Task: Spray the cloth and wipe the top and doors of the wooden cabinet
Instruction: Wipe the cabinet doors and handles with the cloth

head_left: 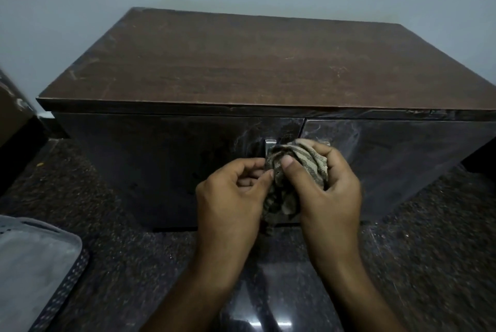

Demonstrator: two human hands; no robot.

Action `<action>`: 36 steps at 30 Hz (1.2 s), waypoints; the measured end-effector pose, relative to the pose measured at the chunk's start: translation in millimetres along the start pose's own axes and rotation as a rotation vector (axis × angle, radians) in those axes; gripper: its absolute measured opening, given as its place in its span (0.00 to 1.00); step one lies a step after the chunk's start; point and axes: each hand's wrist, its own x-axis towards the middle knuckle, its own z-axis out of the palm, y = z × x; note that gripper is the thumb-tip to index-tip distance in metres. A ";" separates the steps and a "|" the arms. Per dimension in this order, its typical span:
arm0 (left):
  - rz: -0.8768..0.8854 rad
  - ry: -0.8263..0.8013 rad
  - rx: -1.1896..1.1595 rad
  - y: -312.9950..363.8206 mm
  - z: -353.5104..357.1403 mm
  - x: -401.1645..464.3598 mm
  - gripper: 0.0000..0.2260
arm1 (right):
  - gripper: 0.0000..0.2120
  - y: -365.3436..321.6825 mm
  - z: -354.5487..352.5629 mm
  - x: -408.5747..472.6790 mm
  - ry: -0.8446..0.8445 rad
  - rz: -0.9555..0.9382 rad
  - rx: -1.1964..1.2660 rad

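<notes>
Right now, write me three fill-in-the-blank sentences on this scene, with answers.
1. Both hands grip the bunched ____ in front of the cabinet.
2. The cabinet's two doors are ____.
3. The left hand is beside the metal ____ of the left door.

Answers: cloth; closed; handle

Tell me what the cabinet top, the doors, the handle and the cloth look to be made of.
Cabinet top: matte brown wood or wood-look laminate, with visible grain and scratches. Doors: darker, glossier panels with marble-like veining, probably laminate. Handle: pale and shiny, likely metal. Cloth: soft woven fabric, striped beige and dark, bunched in the right hand and pinched by the left hand.
</notes>
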 end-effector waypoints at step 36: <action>0.259 0.203 0.224 -11.2 -10.9 8.1 0.06 | 0.13 32.7 21.5 5.5 0.086 -0.708 -0.521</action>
